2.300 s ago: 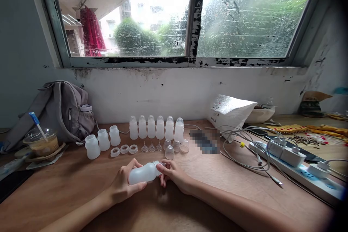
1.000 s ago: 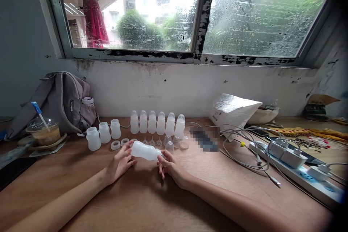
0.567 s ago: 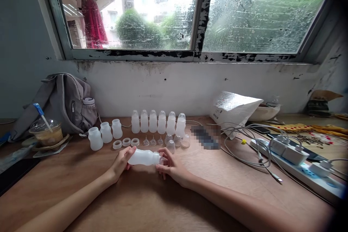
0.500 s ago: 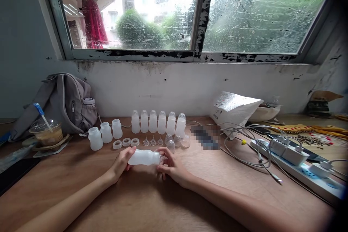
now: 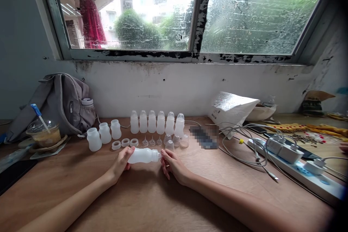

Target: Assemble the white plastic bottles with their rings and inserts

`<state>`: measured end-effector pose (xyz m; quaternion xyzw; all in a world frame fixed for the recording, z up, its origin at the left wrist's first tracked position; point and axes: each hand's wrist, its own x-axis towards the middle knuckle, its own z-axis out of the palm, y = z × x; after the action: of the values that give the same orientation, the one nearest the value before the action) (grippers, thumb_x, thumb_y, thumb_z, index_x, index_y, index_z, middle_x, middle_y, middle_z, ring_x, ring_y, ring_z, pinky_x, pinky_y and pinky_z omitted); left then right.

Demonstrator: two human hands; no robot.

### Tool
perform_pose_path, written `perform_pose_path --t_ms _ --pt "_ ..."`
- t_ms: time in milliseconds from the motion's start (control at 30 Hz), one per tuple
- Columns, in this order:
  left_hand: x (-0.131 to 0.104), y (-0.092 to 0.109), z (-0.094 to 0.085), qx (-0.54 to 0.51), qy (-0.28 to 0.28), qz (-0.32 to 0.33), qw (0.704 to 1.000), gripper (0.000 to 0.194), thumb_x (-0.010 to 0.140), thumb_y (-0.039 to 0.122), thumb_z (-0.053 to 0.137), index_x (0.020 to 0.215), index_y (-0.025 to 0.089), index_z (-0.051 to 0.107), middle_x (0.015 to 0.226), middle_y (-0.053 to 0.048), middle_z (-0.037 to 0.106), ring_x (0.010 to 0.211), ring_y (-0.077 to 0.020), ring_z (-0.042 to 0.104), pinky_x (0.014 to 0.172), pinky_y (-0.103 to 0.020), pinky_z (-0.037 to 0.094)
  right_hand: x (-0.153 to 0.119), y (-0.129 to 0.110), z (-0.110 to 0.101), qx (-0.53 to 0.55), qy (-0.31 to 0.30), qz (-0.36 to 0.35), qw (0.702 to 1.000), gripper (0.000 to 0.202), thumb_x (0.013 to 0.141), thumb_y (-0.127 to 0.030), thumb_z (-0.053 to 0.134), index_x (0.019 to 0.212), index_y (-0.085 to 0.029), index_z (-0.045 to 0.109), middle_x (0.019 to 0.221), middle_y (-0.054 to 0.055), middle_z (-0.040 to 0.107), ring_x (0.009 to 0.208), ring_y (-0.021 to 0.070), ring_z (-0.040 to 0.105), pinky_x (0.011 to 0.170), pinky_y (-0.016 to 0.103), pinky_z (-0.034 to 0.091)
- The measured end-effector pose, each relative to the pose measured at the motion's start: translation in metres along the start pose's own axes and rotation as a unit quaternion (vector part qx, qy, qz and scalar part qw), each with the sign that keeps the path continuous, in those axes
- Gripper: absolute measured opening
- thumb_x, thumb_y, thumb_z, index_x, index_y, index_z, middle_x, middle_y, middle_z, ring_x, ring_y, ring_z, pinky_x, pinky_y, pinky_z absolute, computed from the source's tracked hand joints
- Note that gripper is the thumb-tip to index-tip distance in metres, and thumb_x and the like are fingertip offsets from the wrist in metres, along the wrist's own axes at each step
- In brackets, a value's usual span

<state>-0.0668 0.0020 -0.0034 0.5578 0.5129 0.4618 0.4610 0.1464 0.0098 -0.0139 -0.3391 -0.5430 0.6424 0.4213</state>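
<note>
Frosted bottle [image 5: 143, 155]: lies sideways above the bench [image 5: 116, 206], clasped at the base by the left hand [image 5: 119, 165], pinched at the teat [image 5: 159, 156] by the right hand [image 5: 174, 166]. Three open bottles [image 5: 104, 133]: stand behind, contents unclear. Plastic cup [image 5: 46, 136]: holds brown drink. Person's hand [image 5: 344, 147]: newly shows at right edge.

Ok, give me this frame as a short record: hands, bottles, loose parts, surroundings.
Left hand: holds base end of sideways frosted bottle
Right hand: pinches clear tip at its mouth
Back row: six capped bottles
Open bottles: three, at left
Loose parts: three rings, three teats, four clear caps
Around: backpack, drink cup, power strip
</note>
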Motion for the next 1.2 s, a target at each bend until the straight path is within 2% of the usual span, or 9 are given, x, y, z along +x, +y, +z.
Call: perform_pose_path --t_ms 300,500,667,867,967,1200 --pt "0.0043 -0.0082 -0.0026 -0.002 -0.025 -0.002 1.000 0.042 0.078 0.053 0.034 0.072 0.014 0.051 0.045 0.003 0.046 0.035 -0.0057 0.032 0.033 -0.017 0.019 -0.0001 -0.0006 -0.0020 -0.007 -0.018 0.010 1.000 0.039 0.076 -0.052 0.046 0.060 -0.018 0.036 0.044 -0.009 0.035 0.027 0.0024 0.031 0.021 0.013 0.017" --pt "0.0047 -0.0090 -0.0029 0.004 -0.020 0.010 1.000 0.041 0.077 0.053 0.036 0.074 0.015 0.050 0.040 0.005 0.041 0.034 -0.0066 0.032 0.035 -0.017 0.022 0.0021 0.0040 -0.0041 -0.013 -0.007 -0.018 1.000 0.036 0.076 -0.051 0.047 0.065 -0.017 0.039 0.050 -0.007 0.043 0.029 0.0026 0.036 0.025 0.014 0.022" --pt "0.0033 -0.0039 -0.0019 0.003 -0.018 0.012 1.000 0.041 0.077 0.054 0.036 0.073 0.015 0.049 0.040 0.005 0.043 0.034 -0.0065 0.033 0.035 -0.016 0.023 0.0027 0.0051 -0.0043 -0.014 0.014 -0.060 0.998 0.032 0.074 -0.047 0.053 0.070 -0.018 0.040 0.064 -0.005 0.050 0.033 0.0025 0.040 0.028 0.015 0.026" --pt "0.0022 0.0003 -0.0010 -0.004 -0.018 0.007 1.000 0.041 0.076 0.055 0.038 0.073 0.015 0.049 0.040 0.005 0.044 0.035 -0.0070 0.036 0.035 -0.016 0.024 0.0026 0.0037 -0.0038 -0.008 0.003 -0.053 0.999 0.031 0.074 -0.047 0.052 0.072 -0.018 0.040 0.064 -0.005 0.049 0.034 0.0023 0.040 0.030 0.015 0.029" --pt "0.0021 -0.0002 -0.0012 0.004 -0.021 0.009 1.000 0.041 0.077 0.054 0.036 0.073 0.015 0.049 0.039 0.005 0.043 0.035 -0.0075 0.036 0.036 -0.017 0.025 0.0021 0.0021 -0.0033 0.007 -0.004 -0.044 0.999 0.031 0.078 -0.049 0.046 0.072 -0.019 0.039 0.065 -0.005 0.049 0.035 0.0036 0.042 0.030 0.016 0.031" --pt "0.0023 -0.0005 -0.0009 0.001 -0.020 0.010 1.000 0.040 0.075 0.055 0.039 0.074 0.016 0.048 0.042 0.005 0.044 0.038 -0.0087 0.040 0.036 -0.017 0.027 0.0009 0.0014 -0.0032 -0.022 0.015 -0.050 0.998 0.034 0.075 -0.051 0.047 0.070 -0.018 0.040 0.067 -0.004 0.050 0.036 0.0032 0.042 0.031 0.016 0.030"
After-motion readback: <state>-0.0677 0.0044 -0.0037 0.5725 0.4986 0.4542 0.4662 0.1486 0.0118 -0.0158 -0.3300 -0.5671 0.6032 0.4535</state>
